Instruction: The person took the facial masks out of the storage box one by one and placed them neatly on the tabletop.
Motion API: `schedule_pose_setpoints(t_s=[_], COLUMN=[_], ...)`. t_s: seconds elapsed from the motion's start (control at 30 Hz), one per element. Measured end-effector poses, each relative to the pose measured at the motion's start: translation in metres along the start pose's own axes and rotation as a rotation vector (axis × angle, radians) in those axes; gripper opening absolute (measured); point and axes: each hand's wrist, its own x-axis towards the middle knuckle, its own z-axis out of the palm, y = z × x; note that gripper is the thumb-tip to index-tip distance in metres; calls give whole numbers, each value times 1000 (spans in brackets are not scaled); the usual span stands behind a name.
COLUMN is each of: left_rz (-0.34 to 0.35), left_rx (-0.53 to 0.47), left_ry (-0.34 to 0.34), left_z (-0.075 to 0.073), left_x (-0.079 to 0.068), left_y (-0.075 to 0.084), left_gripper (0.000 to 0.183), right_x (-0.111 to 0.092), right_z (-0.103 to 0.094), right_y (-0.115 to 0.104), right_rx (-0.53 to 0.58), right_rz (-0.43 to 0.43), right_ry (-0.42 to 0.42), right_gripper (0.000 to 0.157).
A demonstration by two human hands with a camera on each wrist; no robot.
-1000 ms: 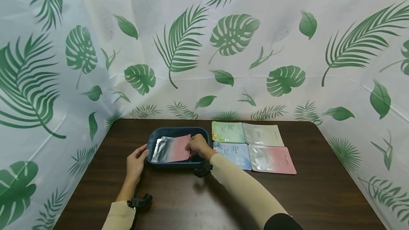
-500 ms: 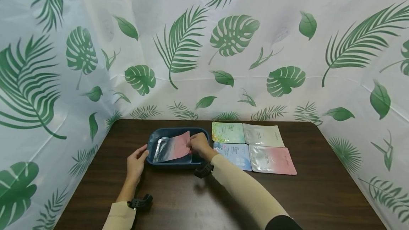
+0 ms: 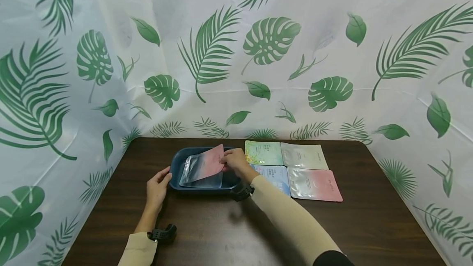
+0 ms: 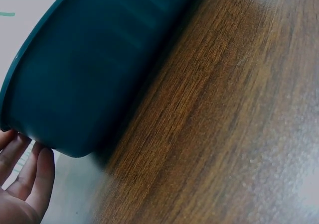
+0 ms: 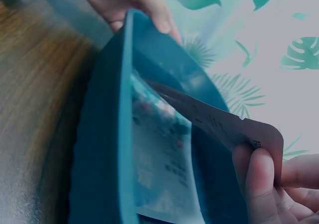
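Note:
My right hand (image 3: 234,162) pinches the upper right corner of a pink and silver sheet mask packet (image 3: 208,165), which tilts up inside a dark blue basin (image 3: 201,191). Under it in the basin lies a pale blue packet (image 5: 164,169) with a flower print; anything further below is hidden. At the basin's left end my left hand (image 3: 157,186) touches the rim, its fingers fairly straight. The left wrist view shows its fingertips (image 4: 46,157) against the outer wall of the basin (image 4: 79,84).
Just right of the basin, several packets lie flat in two rows: green (image 3: 264,153), cream (image 3: 304,156), blue (image 3: 275,177) and pink (image 3: 315,184). The dark wooden table (image 3: 207,229) ends at a leaf-patterned curtain (image 3: 221,106) behind and beside it.
My right hand has moved slightly up and right, lifting the pink packet's right end higher and uncovering more of the pale blue one. The left hand and basin have stayed put.

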Motion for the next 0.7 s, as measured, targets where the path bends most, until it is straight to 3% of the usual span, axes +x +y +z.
schedule_pose_setpoints(t_s=[0.47, 0.7], left_rz=[8, 8], left_rx=[-19, -18], left_ry=[-4, 4], left_z=[0, 0], left_x=[-1, 0], left_y=[2, 1], left_gripper=[40, 39], right_x=[-6, -14], right_z=[-26, -49], right_y=[-12, -13], right_rx=[69, 42], right_rz=[-13, -9], right_ry=[-11, -15], right_gripper=[26, 26])
